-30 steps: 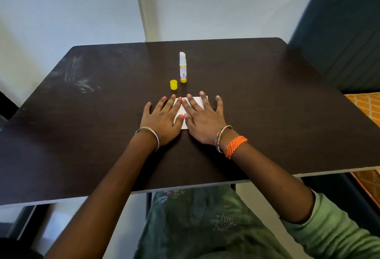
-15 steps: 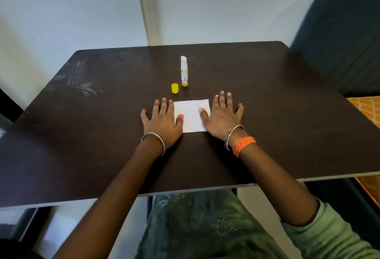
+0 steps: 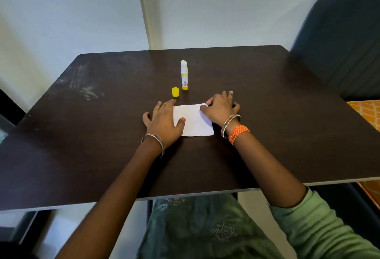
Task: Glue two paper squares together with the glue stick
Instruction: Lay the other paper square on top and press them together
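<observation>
A white paper square [image 3: 194, 123] lies flat on the dark table [image 3: 277, 135], in front of me at its middle. My left hand [image 3: 163, 122] lies flat at the paper's left edge with its thumb pressing on the sheet. My right hand [image 3: 221, 108] is at the far right corner, where thumb and forefinger pinch the corner and it curls up a little. I cannot tell whether one or two sheets lie there. Behind the paper the uncapped glue stick [image 3: 184, 75] stands upright, and its yellow cap [image 3: 175, 92] sits just to its left.
A dark padded chair back [image 3: 339, 42] rises past the table's right rear corner. White scuff marks [image 3: 84, 90] show on the table's left side. A pale wall runs behind the table, and an orange patterned surface [image 3: 364, 110] shows at the right.
Both hands slid outward from the paper's middle to its edges. Since then my right hand has moved up to the far right corner and taken hold of it; my left hand stayed at the left edge.
</observation>
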